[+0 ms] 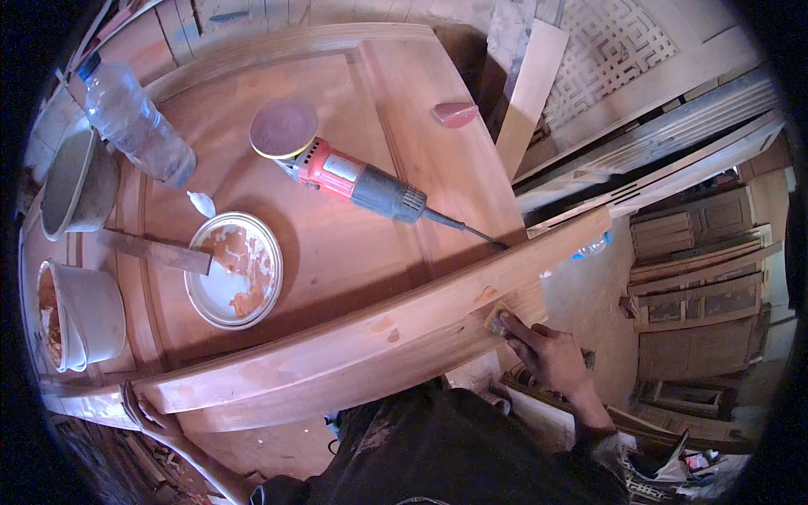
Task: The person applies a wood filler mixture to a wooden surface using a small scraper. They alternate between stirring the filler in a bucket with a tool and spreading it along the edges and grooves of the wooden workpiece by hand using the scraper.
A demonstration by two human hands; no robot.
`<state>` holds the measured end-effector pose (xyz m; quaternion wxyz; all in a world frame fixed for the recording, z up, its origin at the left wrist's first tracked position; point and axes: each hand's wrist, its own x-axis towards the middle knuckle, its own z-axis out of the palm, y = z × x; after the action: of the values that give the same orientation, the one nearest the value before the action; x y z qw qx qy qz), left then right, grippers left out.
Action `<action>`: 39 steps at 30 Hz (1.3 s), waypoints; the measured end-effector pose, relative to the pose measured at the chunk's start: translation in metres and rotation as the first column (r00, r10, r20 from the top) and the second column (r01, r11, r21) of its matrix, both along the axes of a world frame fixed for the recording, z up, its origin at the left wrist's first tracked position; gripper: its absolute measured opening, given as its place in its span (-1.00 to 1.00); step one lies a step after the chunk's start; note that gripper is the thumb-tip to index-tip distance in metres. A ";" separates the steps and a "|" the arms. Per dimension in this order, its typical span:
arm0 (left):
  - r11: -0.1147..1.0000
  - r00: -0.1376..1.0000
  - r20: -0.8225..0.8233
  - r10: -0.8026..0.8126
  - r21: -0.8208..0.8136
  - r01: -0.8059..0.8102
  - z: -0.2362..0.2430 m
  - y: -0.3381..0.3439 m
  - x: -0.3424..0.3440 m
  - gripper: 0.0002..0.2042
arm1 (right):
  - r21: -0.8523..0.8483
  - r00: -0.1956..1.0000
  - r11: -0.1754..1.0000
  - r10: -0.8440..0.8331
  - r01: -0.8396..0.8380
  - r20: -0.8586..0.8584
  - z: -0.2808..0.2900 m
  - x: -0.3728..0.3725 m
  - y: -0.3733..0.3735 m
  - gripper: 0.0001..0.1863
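Note:
A long wooden board (311, 343) lies along the near edge of the panelled wooden door, with putty-coloured patches on its face. At its left end my left hand (153, 414) is closed round the lower edge. Toward the right end, my right hand (549, 355) presses a small yellowish pad (497, 318) against the board's near face, pinched in the fingers; its exact kind is unclear. Beyond the board, a red and black power sander (353, 181) rests on the door with its round disc turned up.
On the door (337, 269) stand a white lid (220, 290) smeared with putty, a flat wooden strip (156, 251), a white tub (93, 316), a grey bowl (77, 189) and a plastic bottle (139, 126). A reddish wedge-shaped piece (454, 114) lies far right. Wooden panels (699, 324) lean beyond.

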<state>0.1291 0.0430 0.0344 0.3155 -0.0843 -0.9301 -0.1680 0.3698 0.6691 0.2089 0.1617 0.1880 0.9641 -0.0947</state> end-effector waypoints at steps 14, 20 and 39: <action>1.000 1.000 -0.016 -0.005 0.009 0.005 -0.011 -0.010 -0.001 -0.59 | 0.230 0.943 0.942 0.175 -0.244 0.283 0.031 -0.027 0.044 -0.46; 0.997 1.000 -0.003 -0.019 0.080 0.019 -0.002 0.007 -0.002 -0.60 | 0.112 0.996 0.990 0.091 -0.089 -0.011 -0.016 -0.012 -0.001 -0.43; 0.998 0.999 -0.022 -0.039 0.045 0.040 -0.004 -0.003 -0.005 -0.59 | 0.034 0.894 0.937 0.320 -0.348 0.313 0.021 -0.053 0.029 -0.43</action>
<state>0.1238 0.0402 0.0305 0.3240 -0.0973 -0.9208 -0.1943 0.3169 0.6976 0.2303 0.3128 0.0389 0.9490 0.0076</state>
